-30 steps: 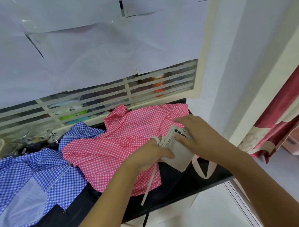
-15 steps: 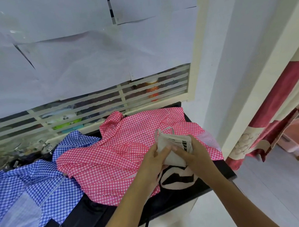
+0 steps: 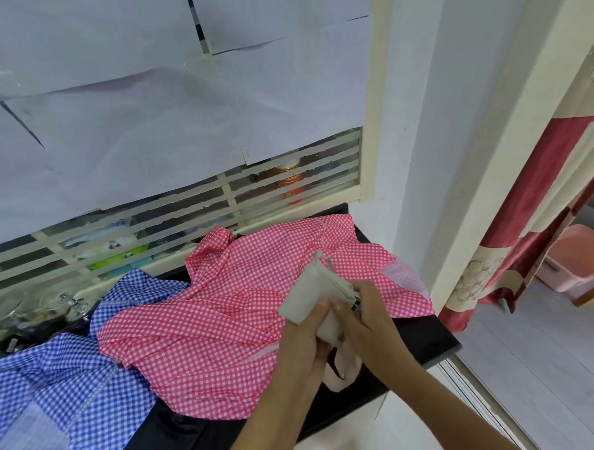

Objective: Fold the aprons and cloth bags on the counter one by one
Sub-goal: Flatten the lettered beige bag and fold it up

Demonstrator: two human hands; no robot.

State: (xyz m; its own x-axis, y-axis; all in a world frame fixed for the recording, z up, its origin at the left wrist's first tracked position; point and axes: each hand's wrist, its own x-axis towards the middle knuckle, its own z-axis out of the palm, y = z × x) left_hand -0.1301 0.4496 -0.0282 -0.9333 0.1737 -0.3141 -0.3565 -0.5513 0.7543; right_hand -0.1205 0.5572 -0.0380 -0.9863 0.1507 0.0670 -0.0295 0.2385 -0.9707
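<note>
both hands meet over the counter (image 3: 426, 341): left hand (image 3: 302, 340) and right hand (image 3: 367, 318) each grasping the folded cream cloth bag (image 3: 314, 292), above the pink gingham apron (image 3: 208, 330).

On the counter (image 3: 426, 341) we saw the left apron (image 3: 57, 381) touching the right apron (image 3: 208, 330). Over the right apron's near right part, the left hand (image 3: 304, 340) and right hand (image 3: 364, 320) held the cloth bag (image 3: 308, 292). A barred window (image 3: 186, 209) stood behind the counter.

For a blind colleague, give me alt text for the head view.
The left hand and right hand grip a folded beige cloth bag above a pink checked apron on a black counter; a blue checked apron lies to its left.
</note>
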